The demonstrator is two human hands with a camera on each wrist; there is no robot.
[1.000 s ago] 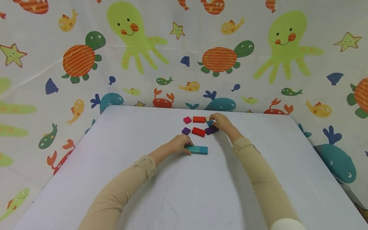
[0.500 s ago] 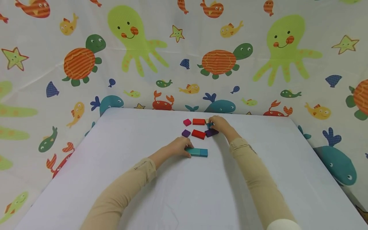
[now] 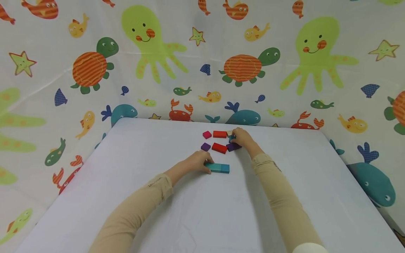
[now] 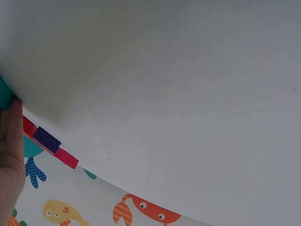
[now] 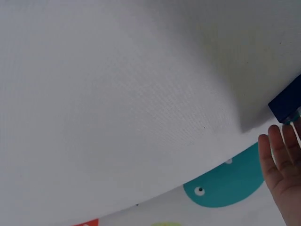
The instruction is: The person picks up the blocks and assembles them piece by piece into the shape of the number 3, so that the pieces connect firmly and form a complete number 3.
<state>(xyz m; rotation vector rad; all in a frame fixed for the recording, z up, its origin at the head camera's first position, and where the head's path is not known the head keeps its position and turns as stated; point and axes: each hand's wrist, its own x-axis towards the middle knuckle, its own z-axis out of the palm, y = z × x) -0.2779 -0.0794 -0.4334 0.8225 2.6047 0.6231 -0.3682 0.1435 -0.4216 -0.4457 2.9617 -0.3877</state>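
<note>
In the head view my left hand [image 3: 197, 162] grips the left end of a teal block [image 3: 215, 167], thumb in front and fingers behind. A blue block [image 3: 225, 168] sits flush against its right end. Farther back, my right hand [image 3: 243, 137] pinches a small blue block [image 3: 231, 138], partly covered by the fingers. Just in front of that hand lies a dark purple block [image 3: 234, 146], and a beige block [image 3: 229, 133] shows behind the fingertips. The left wrist view catches the teal block's corner [image 4: 4, 96] at the fingertips.
Left of the right hand lie two red blocks [image 3: 219, 148], a pink block [image 3: 207, 135] and a small purple block [image 3: 205, 147]. All rest on a white table [image 3: 142, 151]. A sea-animal printed cloth [image 3: 190, 59] hangs behind its far edge.
Both hands stay nearly in place on their blocks. The head view has shifted slightly, and the blocks lie as before.
</note>
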